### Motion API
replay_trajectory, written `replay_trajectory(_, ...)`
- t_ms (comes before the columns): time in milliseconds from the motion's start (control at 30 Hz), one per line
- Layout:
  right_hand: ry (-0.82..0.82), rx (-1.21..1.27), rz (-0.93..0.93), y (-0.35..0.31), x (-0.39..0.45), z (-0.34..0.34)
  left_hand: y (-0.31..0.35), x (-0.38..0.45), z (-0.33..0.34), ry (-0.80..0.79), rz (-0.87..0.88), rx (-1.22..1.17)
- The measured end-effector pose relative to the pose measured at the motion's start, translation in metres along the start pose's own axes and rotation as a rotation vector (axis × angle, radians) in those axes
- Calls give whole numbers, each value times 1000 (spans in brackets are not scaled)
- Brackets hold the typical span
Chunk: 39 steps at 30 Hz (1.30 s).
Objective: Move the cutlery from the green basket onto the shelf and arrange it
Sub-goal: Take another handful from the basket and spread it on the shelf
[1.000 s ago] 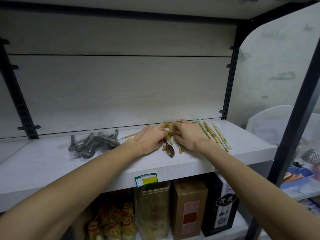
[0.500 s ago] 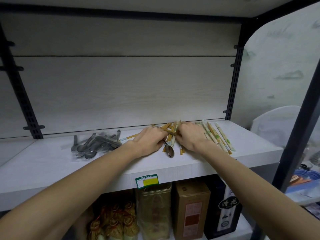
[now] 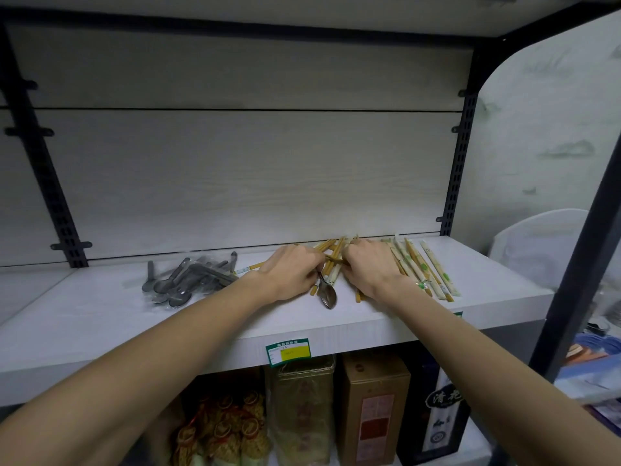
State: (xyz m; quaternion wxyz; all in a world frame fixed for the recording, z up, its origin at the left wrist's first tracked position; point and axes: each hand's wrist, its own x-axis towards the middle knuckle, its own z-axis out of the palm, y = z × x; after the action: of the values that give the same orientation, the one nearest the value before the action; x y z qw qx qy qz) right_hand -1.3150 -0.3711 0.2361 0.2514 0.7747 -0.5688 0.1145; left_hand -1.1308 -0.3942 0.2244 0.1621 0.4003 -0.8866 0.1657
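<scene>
A heap of bamboo chopsticks (image 3: 332, 264) lies on the white shelf (image 3: 100, 317), with a metal spoon (image 3: 327, 295) among them, bowl toward the front edge. My left hand (image 3: 292, 274) and my right hand (image 3: 371, 272) both lie palm down on the heap, fingers curled into the chopsticks on either side of a crossed stick. To the right, several paper-wrapped chopsticks (image 3: 423, 270) lie side by side. A bag of grey plastic spoons (image 3: 188, 280) sits at the left. The green basket is not in view.
Black slotted uprights (image 3: 457, 169) frame the shelf's back panel. Below the shelf stand a brown box (image 3: 373, 408), a gold tin (image 3: 302, 408), a dark box (image 3: 440, 415) and packaged goods. A green and yellow price tag (image 3: 288, 351) hangs on the shelf edge. A white chair back (image 3: 537, 247) stands to the right.
Both hands have stayed on the chopstick heap and shifted the sticks slightly. The camera has drifted a little to the left and down.
</scene>
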Motion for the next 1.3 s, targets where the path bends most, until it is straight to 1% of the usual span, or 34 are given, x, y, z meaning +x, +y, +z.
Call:
replay_trajectory(133, 23, 36, 43, -4, 1, -3, -4, -4, -1, 13, -7, -26)
replay_trajectory(267, 92, 251, 193, -7, 7, -2, -10, -11, -4, 60, -28, -39)
replay_trajectory(367, 91, 381, 251, -10, 18, -9, -23, -21, -14, 97, -54, -48)
replay_trajectory(433, 66, 529, 280, -18, 28, -16, -35, -30, -24, 113, -90, -46)
replay_trajectory(533, -15, 783, 323, -46, 47, -20, -62, -51, -36, 113, -177, -25)
replay_trajectory(600, -73, 864, 303, -73, 58, -18, -82, -69, -42, 110, -245, -14)
replay_trajectory(700, -144, 920, 251, -113, 66, -11, -109, -97, -49, 87, -328, 29)
replay_trajectory(800, -207, 1039, 253, -146, 72, -2, -129, -117, -49, 51, -400, 60)
replay_trajectory(833, -200, 1050, 249, -154, 73, 0, -134, -122, -48, 42, -413, 55)
replay_trajectory(900, -122, 957, 217, -164, 73, 2, -142, -129, -46, 30, -424, 17)
replay_trajectory(1000, 47, 811, 169, -161, 62, 1, -143, -131, -44, 84, -450, -41)
replay_trajectory(1033, 69, 783, 159, -158, 58, 2, -141, -129, -42, 96, -451, -64)
replay_trajectory(1100, 39, 773, 174, -152, 55, 3, -130, -121, -39, 58, -400, -70)
replay_trajectory(1200, 41, 768, 181, -143, 56, 4, -113, -107, -32, -30, -267, 25)
replay_trajectory(1233, 42, 744, 153, -138, 55, 1, -110, -102, -31, -64, -258, 43)
replay_trajectory(1300, 3, 650, 72, -125, 48, -4, -106, -95, -29, -118, -293, 50)
